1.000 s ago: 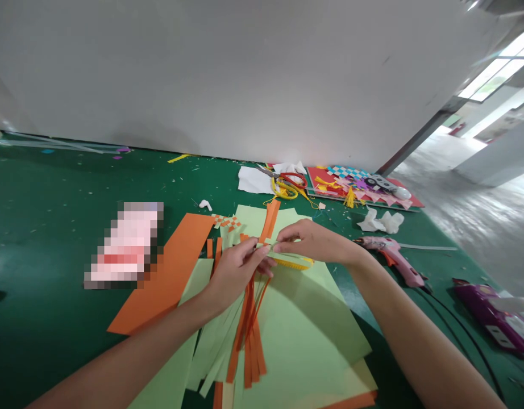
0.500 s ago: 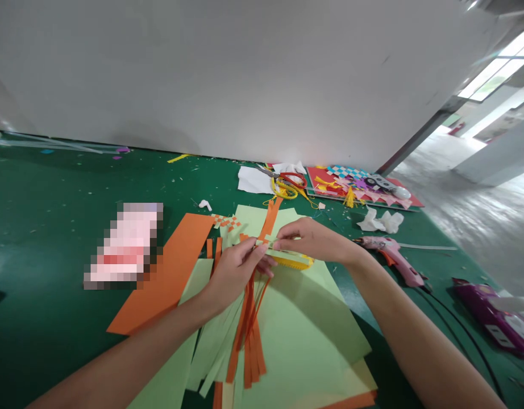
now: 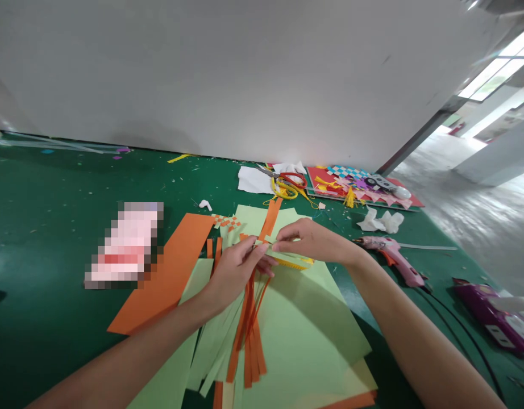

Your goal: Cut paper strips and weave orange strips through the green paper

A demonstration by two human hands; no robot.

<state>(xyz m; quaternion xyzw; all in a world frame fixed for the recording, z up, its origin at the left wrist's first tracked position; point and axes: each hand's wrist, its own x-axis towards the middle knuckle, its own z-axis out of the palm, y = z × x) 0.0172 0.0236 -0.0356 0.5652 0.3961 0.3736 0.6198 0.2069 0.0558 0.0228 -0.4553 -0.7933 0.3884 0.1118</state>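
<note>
My left hand (image 3: 236, 270) is closed, thumb and fingers pinching a small weave of green and orange paper strips over the paper stack. From that weave a pale green paper strip (image 3: 296, 258) runs to the right, and an orange paper strip (image 3: 271, 218) stretches away from me. My right hand (image 3: 307, 238) pinches at the weave, its fingertips close to my left thumb; they partly hide the crossing. Just below the green strip shows a yellow toothed edge (image 3: 292, 264), its kind unclear. Loose orange strips (image 3: 251, 346) lie below my left hand on green paper sheets (image 3: 313, 329).
Left are an orange sheet (image 3: 168, 284) and a blurred-out pinkish rectangle (image 3: 128, 244). A finished checkered weave (image 3: 228, 221) lies behind my left hand. Scissors (image 3: 292, 180) lie at the back. On the right are crumpled tissue (image 3: 380, 220), a pink glue gun (image 3: 392, 258) with cord, and a purple power strip (image 3: 494, 315).
My right fingertips have shifted very slightly left along the green strip. That strip sits a touch lower, and less of the yellow edge shows. The rest stays put.
</note>
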